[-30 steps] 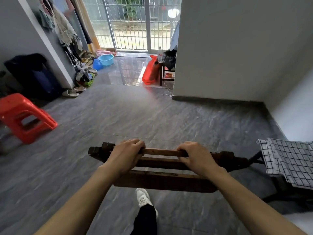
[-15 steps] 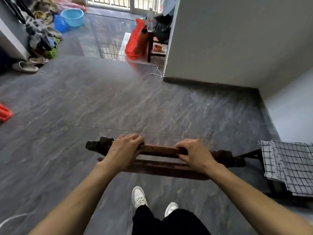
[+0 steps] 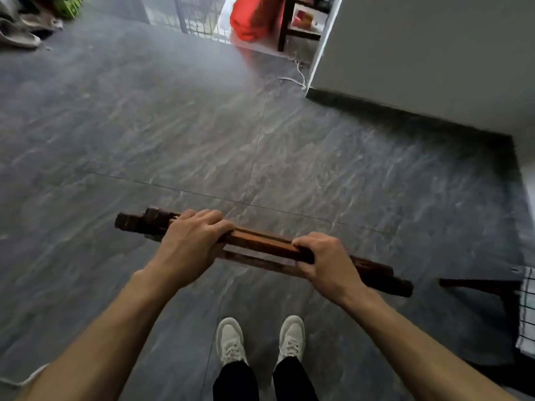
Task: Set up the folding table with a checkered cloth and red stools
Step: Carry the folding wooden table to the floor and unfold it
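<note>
Since the earlier frames the head view had tipped down, losing the red stool, and the folded table [image 3: 260, 250] had tilted, right end lower. The left hand [image 3: 191, 247] and right hand [image 3: 327, 261] each clenched its top rail above the floor [image 3: 260, 146]. The checkered cloth [image 3: 525, 311] lay at the right edge, over a dark wooden frame.

Grey stone-tiled floor [image 3: 289, 157], white sneakers [image 3: 231, 340] planted at its near edge, red bag [image 3: 254, 18] leaned at the far edge, white cord [image 3: 298, 73] trailed beside the grey wall [image 3: 434, 53]
</note>
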Tool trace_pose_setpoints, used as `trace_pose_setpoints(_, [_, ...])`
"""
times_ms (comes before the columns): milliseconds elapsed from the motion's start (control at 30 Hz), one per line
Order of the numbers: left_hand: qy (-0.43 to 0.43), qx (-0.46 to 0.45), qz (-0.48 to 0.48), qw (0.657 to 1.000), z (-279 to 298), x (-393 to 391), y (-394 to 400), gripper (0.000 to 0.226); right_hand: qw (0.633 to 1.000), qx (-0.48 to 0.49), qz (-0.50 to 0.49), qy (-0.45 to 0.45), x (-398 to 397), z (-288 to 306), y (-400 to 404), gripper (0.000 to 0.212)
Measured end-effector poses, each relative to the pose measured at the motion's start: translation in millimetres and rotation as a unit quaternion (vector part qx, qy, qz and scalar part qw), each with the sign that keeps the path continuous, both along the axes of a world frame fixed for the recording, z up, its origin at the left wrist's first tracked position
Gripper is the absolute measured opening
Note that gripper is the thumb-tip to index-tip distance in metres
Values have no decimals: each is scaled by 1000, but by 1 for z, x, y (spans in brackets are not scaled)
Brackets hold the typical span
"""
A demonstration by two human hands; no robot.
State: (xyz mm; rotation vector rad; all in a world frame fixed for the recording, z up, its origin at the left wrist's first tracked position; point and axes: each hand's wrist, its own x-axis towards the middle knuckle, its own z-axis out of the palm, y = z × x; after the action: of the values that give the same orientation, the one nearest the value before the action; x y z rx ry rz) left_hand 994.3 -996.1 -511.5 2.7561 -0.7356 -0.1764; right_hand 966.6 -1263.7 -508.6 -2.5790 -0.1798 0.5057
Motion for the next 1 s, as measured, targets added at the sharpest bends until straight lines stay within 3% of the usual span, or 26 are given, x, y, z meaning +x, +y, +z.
trace_pose_setpoints(200, [-18, -4, 26, 999, -80, 22, 25, 18, 1000, -4, 21, 14, 34, -78, 26, 28])
trace_pose_setpoints(400, [-4, -15, 41, 999, -132, 24, 53, 27, 999, -14, 30, 20, 40, -118, 53, 25])
trace_pose_setpoints(700, [-23, -37, 86, 995, -144, 28, 44, 21, 992, -87, 94, 5, 50, -128, 54, 22])
trace_pose_setpoints(833, [-18, -15, 132, 991, -139, 25, 26, 31, 986, -129, 102, -15, 55, -132, 59, 18])
trace_pose_setpoints(1000, [1, 49, 240, 970, -125, 10, -20, 51, 985, -98, 143, 8, 65, -130, 46, 18])
